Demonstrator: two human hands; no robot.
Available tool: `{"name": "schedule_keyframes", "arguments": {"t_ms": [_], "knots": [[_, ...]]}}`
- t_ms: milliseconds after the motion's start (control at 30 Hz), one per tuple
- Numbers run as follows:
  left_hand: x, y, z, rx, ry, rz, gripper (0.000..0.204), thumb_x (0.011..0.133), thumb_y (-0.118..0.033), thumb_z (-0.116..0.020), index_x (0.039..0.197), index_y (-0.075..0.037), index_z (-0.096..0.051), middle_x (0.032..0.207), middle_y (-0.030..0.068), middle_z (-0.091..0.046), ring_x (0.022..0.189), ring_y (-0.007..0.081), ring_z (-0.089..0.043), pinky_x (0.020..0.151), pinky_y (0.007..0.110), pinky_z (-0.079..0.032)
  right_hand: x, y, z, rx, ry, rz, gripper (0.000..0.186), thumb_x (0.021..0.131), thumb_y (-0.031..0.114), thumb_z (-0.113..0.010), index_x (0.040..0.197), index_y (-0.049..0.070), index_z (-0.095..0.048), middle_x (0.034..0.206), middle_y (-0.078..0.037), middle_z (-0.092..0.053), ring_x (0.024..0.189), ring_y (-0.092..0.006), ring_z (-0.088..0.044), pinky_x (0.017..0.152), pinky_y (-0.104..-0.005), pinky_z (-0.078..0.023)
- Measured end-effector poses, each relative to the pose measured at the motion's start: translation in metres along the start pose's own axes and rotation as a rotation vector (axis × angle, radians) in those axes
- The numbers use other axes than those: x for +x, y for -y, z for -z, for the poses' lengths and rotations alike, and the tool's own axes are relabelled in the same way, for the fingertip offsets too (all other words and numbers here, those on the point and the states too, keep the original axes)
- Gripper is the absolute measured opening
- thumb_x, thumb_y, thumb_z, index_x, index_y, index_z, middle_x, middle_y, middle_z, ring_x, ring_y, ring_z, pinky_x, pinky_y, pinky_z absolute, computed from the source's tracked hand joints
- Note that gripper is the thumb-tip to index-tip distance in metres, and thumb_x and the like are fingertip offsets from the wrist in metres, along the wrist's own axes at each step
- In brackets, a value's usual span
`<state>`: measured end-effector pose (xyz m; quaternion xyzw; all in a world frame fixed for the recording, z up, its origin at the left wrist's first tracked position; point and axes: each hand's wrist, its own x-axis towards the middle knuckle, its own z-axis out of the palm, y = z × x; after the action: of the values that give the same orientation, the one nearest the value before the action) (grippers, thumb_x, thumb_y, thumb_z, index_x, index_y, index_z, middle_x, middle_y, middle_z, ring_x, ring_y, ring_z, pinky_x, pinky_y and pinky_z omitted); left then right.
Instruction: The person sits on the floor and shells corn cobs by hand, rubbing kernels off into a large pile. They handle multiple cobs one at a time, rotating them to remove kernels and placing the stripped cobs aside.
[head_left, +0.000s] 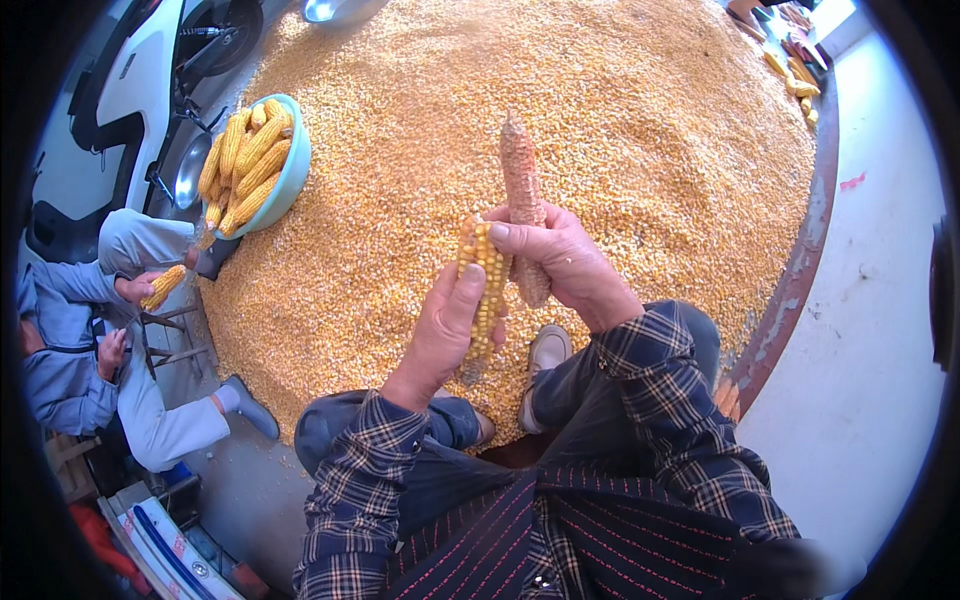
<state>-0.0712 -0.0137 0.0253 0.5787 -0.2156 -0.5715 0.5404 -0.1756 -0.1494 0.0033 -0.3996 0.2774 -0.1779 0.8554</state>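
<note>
My left hand (446, 326) is closed round a yellow ear of corn (489, 285), which stands nearly upright over my lap. Part of the ear's kernels near the top are gone. In my right hand (568, 257) is a bare reddish corn cob (520, 170), its tapered end pointing away from me. The right thumb presses on the upper part of the ear, and the cob lies alongside it. Below and beyond both hands spreads a wide heap of loose corn kernels (400, 160).
At the left, a light-blue basin (290, 180) holds several ears of corn. Beside it a seated co-worker holds another ear (163, 287). A scooter (140, 100) stands behind. More ears (800, 85) lie at the far right, by a white wall (880, 200).
</note>
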Motion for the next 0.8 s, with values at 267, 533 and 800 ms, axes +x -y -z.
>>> {"name": "schedule_keyframes", "arguments": {"t_ms": [267, 533, 800], "knots": [[0.000, 0.003, 0.001, 0.032, 0.008, -0.028, 0.050, 0.092, -0.052, -0.046, 0.112, -0.006, -0.046, 0.077, 0.0045, -0.055, 0.059, 0.0113, -0.055, 0.051, 0.023, -0.045, -0.005, 0.006, -0.002, 0.056, 0.016, -0.061, 0.039, 0.077, 0.020, -0.072, 0.107, -0.002, -0.060, 0.091, -0.006, -0.064, 0.080, -0.0136, -0.060, 0.075, -0.0287, -0.047], [0.000, 0.008, 0.005, 0.017, 0.015, -0.005, 0.049, 0.093, -0.049, -0.045, 0.115, -0.006, -0.045, 0.078, 0.0043, -0.055, 0.059, 0.0111, -0.055, 0.051, 0.022, -0.046, -0.002, -0.001, -0.002, -0.068, 0.003, 0.028, 0.036, 0.078, 0.021, -0.072, 0.103, -0.002, -0.060, 0.089, -0.007, -0.063, 0.080, -0.0139, -0.058, 0.074, -0.0286, -0.046], [0.001, 0.004, 0.006, 0.009, 0.018, -0.005, 0.052, 0.092, -0.050, -0.048, 0.117, -0.006, -0.043, 0.078, 0.0045, -0.055, 0.059, 0.0115, -0.056, 0.051, 0.023, -0.046, -0.004, 0.003, -0.003, 0.025, 0.026, 0.016, 0.032, 0.080, 0.016, -0.068, 0.105, -0.001, -0.061, 0.094, -0.006, -0.064, 0.081, -0.0129, -0.061, 0.072, -0.0276, -0.048]]}}
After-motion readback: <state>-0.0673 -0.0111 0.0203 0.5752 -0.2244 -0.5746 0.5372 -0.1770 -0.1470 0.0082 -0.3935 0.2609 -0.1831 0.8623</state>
